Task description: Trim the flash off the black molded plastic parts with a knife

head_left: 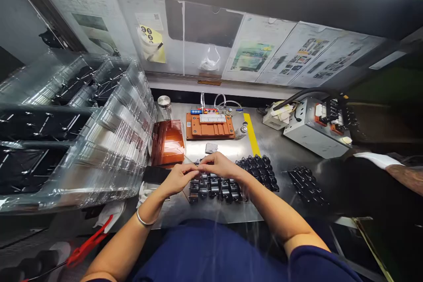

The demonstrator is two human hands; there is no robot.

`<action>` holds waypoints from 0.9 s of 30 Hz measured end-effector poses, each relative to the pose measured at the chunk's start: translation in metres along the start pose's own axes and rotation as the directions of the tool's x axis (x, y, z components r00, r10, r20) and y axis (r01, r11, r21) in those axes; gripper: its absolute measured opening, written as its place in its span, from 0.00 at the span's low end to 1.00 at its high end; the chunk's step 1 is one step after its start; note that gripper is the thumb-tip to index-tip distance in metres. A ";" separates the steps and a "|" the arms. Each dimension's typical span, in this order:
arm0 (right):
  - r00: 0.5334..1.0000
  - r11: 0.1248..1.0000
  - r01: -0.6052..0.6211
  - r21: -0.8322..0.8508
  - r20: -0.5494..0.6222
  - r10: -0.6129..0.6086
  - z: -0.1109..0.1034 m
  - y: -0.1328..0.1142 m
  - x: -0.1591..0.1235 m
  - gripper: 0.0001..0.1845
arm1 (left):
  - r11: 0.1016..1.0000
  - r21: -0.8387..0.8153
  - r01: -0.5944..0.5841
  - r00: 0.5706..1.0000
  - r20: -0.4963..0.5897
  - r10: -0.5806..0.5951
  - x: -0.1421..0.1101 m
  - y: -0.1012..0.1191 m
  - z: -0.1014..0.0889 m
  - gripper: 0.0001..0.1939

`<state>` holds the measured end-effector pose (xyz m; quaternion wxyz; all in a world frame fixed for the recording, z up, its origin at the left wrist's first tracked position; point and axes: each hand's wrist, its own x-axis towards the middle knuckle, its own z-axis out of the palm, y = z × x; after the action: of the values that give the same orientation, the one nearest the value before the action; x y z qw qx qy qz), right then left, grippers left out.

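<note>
Trays [124, 136] blocking left, fixture [216, 129] ahead, room right of tape [251, 134], far right unclear

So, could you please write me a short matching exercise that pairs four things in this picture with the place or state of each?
Things:
1. Left hand
2. Stack of plastic trays
3. Yellow strip
4. Jar

Places and states:
A. Topped with a silvery lid
B. To the right of the orange block
C. Fingertips together with those of the right hand
D. Reaching the left edge of the view

Right pairs: 1-C, 2-D, 3-B, 4-A
</note>
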<state>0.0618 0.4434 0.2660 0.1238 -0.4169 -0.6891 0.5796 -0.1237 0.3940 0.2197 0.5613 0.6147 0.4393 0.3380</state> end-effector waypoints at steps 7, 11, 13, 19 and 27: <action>0.969 0.964 -0.069 0.258 -0.212 0.126 -0.016 0.035 -0.010 0.14 | 0.988 0.081 0.135 0.975 -0.186 -0.118 0.013 -0.013 0.007 0.14; 0.755 0.928 -0.012 0.373 -0.605 0.253 -0.050 0.072 -0.029 0.19 | 0.937 0.116 0.329 0.809 -0.547 -0.216 0.024 -0.050 -0.023 0.17; 0.670 0.928 0.010 0.373 -0.691 0.271 -0.071 0.088 -0.042 0.22 | 0.899 0.137 0.416 0.720 -0.654 -0.233 0.030 -0.071 -0.041 0.14; 0.683 0.998 -0.063 -0.016 -0.730 0.032 -0.107 0.099 -0.058 0.13 | 0.723 0.246 0.646 0.555 -0.802 -0.222 0.053 -0.096 -0.066 0.05; 0.890 0.781 -0.036 -0.624 -0.375 -0.259 -0.125 0.096 -0.027 0.10 | 0.700 0.674 0.237 0.943 -0.332 0.001 0.220 -0.041 0.021 0.08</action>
<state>0.2021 0.5088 0.2248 0.1690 -0.5114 -0.8173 0.2049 -0.0265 0.5874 0.1594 0.2290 0.6917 0.6555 0.1986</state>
